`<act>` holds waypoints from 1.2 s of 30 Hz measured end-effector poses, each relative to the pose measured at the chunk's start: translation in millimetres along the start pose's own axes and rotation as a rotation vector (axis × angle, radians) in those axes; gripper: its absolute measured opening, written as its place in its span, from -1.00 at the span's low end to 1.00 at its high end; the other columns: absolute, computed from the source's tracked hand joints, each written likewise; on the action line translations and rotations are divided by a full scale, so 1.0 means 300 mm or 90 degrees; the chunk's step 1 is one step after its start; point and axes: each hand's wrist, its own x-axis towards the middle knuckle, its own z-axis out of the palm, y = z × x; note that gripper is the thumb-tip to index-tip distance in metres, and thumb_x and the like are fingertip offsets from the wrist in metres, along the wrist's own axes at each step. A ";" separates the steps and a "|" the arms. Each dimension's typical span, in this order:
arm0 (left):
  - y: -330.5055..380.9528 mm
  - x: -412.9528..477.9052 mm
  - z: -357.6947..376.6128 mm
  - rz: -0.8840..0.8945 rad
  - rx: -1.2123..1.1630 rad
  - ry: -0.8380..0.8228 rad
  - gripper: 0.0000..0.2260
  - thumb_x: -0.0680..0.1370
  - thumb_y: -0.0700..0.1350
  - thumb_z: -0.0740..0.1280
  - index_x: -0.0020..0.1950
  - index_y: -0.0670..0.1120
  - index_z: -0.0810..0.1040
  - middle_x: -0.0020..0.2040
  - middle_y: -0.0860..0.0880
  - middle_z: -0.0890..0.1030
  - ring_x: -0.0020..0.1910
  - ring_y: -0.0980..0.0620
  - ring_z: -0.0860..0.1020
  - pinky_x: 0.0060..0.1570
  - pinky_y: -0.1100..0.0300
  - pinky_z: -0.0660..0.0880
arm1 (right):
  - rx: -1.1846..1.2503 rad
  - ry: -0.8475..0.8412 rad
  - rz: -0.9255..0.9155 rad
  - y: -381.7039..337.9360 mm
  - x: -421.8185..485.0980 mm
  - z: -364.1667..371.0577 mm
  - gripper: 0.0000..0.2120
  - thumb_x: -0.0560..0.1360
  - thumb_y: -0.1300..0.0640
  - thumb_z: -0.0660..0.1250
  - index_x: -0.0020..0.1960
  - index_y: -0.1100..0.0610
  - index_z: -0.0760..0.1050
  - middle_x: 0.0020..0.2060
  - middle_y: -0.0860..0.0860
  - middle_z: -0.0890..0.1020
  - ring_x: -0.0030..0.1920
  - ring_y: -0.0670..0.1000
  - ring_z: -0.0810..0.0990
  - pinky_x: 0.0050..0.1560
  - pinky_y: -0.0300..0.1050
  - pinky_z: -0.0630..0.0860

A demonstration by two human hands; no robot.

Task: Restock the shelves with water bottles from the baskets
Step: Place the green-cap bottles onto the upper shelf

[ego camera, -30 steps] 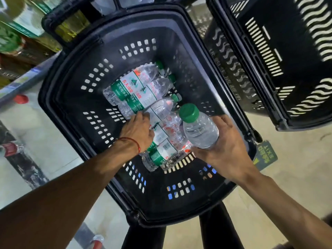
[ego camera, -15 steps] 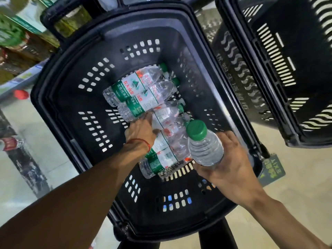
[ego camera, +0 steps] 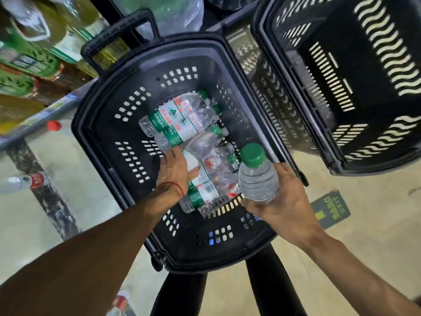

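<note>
A black plastic basket sits in front of me with several green-capped water bottles lying in its bottom. My right hand grips one upright water bottle by its lower body, above the basket's right side. My left hand reaches down into the basket among the lying bottles, its fingers on one of them; whether they close round it is hidden by the back of the hand.
A second black basket stands at the upper right, dark inside. Shelves at the left hold green-labelled oil bottles and a red-labelled bottle lower down. A green floor sticker lies to the right. My legs stand below the basket.
My right hand has lifted its bottle slightly up and right. My left hand has stayed among the lying bottles. The view has shifted, showing more shelf at the left.
</note>
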 end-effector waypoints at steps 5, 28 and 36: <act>0.053 -0.227 -0.155 -0.005 -0.182 0.001 -0.37 0.53 -0.06 0.52 0.43 -0.13 0.22 0.27 -0.15 0.58 0.13 -0.16 0.62 0.07 0.03 0.63 | 0.070 0.051 0.017 -0.131 -0.110 -0.115 -0.42 0.22 0.13 0.68 0.10 -0.15 0.47 0.06 -0.04 0.52 0.09 0.02 0.60 0.18 -0.04 0.57; 1.216 -1.127 -0.658 0.086 -0.664 -0.019 -0.36 0.22 0.25 0.54 0.23 0.01 0.59 0.09 0.04 0.73 0.10 0.00 0.69 0.21 -0.06 0.59 | 0.351 0.146 -0.056 -0.265 -0.696 -1.217 -0.38 0.29 0.20 0.68 0.22 0.04 0.43 0.12 0.13 0.66 0.00 -0.06 0.68 -0.03 -0.22 0.60; 1.616 -1.201 -0.720 0.155 -0.803 -0.078 -0.34 0.29 0.03 0.54 0.35 -0.17 0.53 0.14 -0.18 0.70 0.04 -0.13 0.70 -0.02 0.07 0.64 | 0.328 0.202 -0.116 -0.257 -0.736 -1.654 -0.35 0.26 0.06 0.73 0.22 0.00 0.46 0.15 0.10 0.64 0.13 0.04 0.67 0.12 -0.05 0.60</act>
